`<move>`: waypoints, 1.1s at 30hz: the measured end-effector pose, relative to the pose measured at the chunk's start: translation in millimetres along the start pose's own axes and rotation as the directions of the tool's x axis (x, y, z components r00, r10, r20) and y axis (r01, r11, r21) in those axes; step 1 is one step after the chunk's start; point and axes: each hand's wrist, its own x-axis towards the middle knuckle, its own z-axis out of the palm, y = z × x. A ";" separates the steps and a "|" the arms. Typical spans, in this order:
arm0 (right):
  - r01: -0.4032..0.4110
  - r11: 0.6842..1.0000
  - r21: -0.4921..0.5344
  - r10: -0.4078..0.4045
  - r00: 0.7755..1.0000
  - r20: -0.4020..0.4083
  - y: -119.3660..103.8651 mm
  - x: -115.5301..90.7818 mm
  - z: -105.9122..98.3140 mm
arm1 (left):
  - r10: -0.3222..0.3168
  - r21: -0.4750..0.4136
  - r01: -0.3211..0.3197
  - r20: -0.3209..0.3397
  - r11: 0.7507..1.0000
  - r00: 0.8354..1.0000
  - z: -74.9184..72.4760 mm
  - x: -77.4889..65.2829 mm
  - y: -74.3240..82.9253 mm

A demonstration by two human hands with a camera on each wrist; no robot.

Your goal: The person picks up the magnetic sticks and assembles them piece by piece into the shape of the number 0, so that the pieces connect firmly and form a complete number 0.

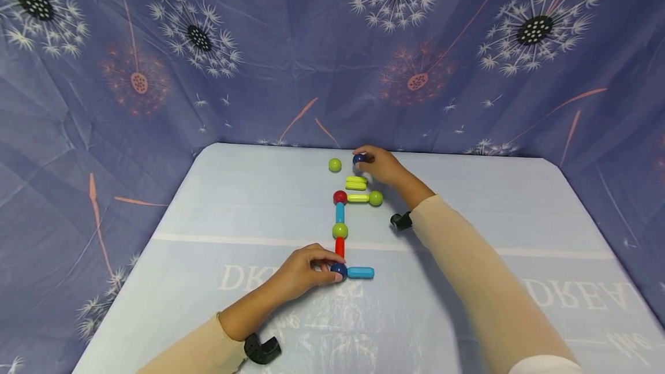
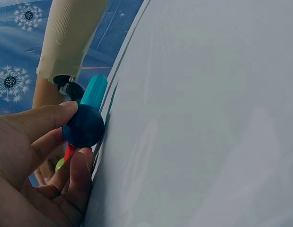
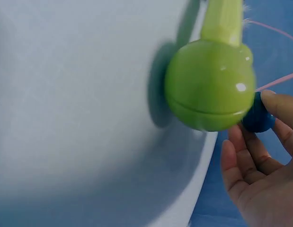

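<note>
My left hand pinches a dark blue ball at the near end of a chain of balls and rods. From that ball a light blue rod points right and a red rod runs away from me to a green ball. Beyond it come another blue rod, a red ball, a yellow rod and a green end ball. Near the far edge my right hand pinches a second dark blue ball between thumb and fingers.
Two loose yellow rods lie side by side between the chain and my right hand. A loose green ball sits left of that hand. The white table ends at a patterned blue cloth behind.
</note>
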 end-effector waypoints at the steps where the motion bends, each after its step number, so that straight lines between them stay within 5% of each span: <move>1: 0.005 1.000 0.018 -0.005 1.000 -0.005 -1.6 -2.3 -1.4 | 0.002 0.003 -0.002 0.000 1.000 1.000 0.0 0.1 0.0; 11: 0.085 0.991 0.105 -0.078 0.995 -0.065 -14.3 -30.7 -11.9 | -0.008 0.008 0.008 0.002 1.000 1.000 1.0 1.1 0.6; 20: 0.130 0.988 0.085 -0.129 0.991 -0.016 -24.7 -74.5 -14.4 | -0.011 -0.006 0.011 0.004 1.000 1.000 2.6 0.6 1.2; 33: 0.166 0.983 0.082 -0.167 0.986 0.001 -2.1 -134.2 -11.0 | -0.007 0.002 0.007 0.000 1.000 1.000 3.3 0.3 2.4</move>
